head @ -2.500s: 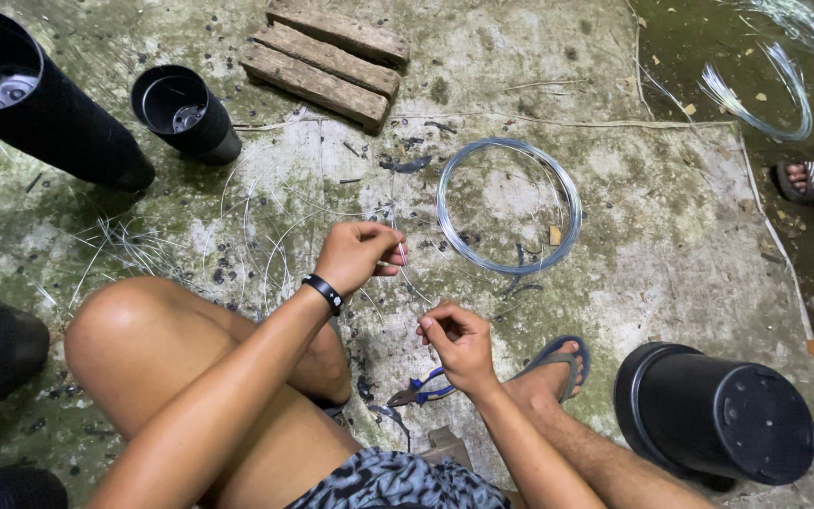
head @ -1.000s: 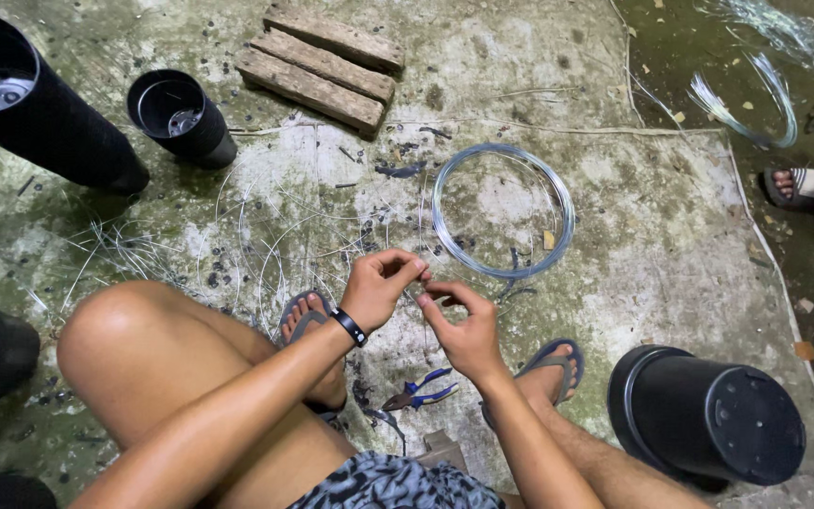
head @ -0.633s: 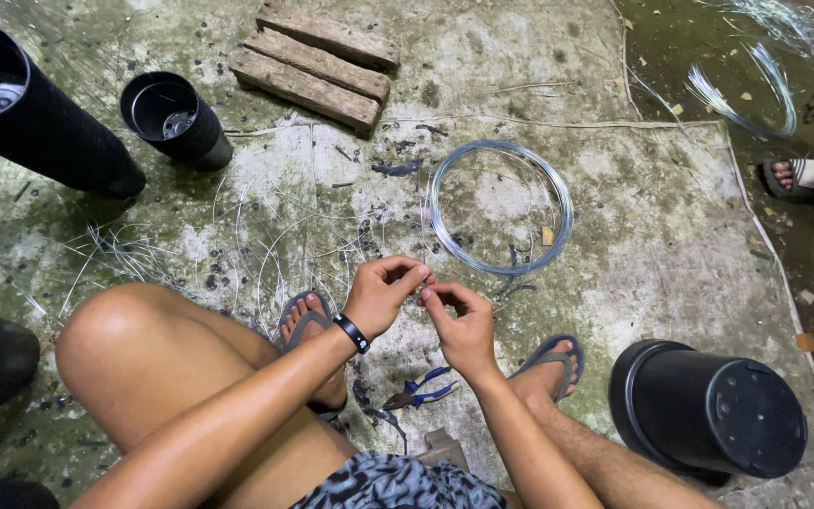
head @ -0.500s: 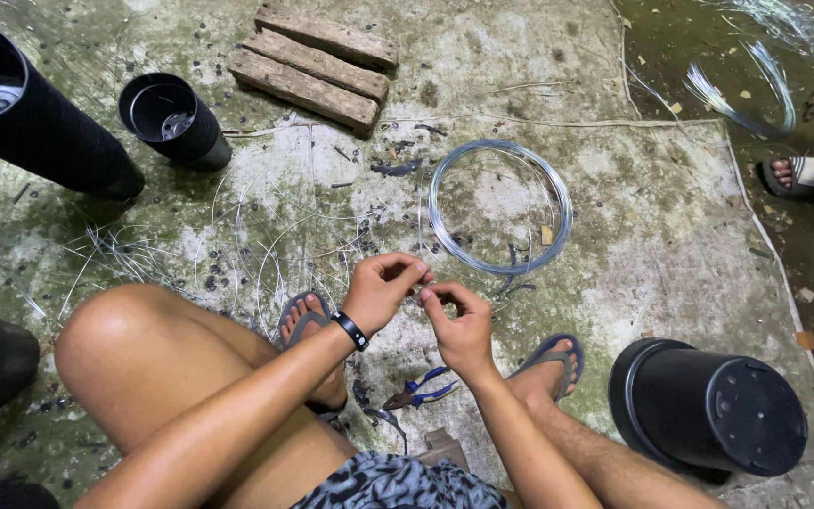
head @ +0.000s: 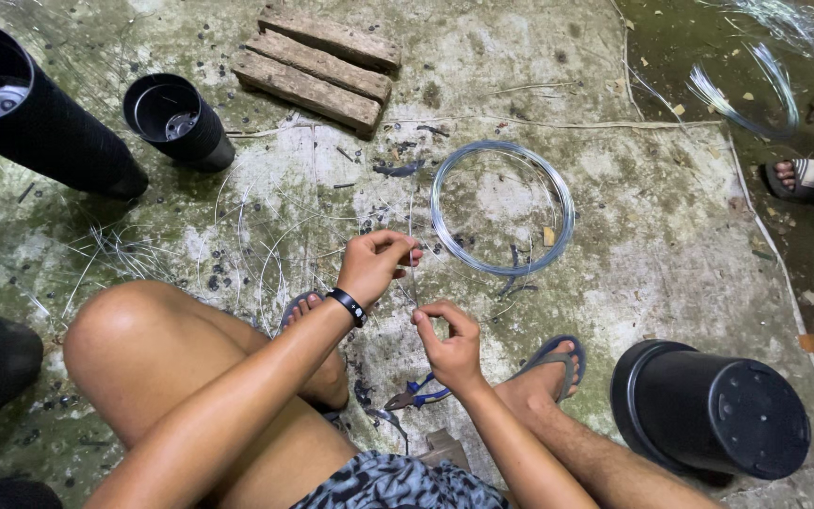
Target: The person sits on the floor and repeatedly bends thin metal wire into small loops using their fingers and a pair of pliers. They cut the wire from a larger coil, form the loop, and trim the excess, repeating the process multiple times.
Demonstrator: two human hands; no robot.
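**Two hands pinch a thin wire**

Pliers (head: pixel 418 391) lie at 6 o'clock; right hand (head: pixel 451 345) and left hand (head: pixel 376 266) each pinch the short wire (head: pixel 413 273) at its ends; it looks light, springy, pokey; wire coil (head: pixel 501 207) sits at 1 o'clock.

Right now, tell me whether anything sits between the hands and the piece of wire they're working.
Nothing visible does. The left hand and right hand both pinch the thin wire directly; the wire coil lies on the ground beyond, pliers below.
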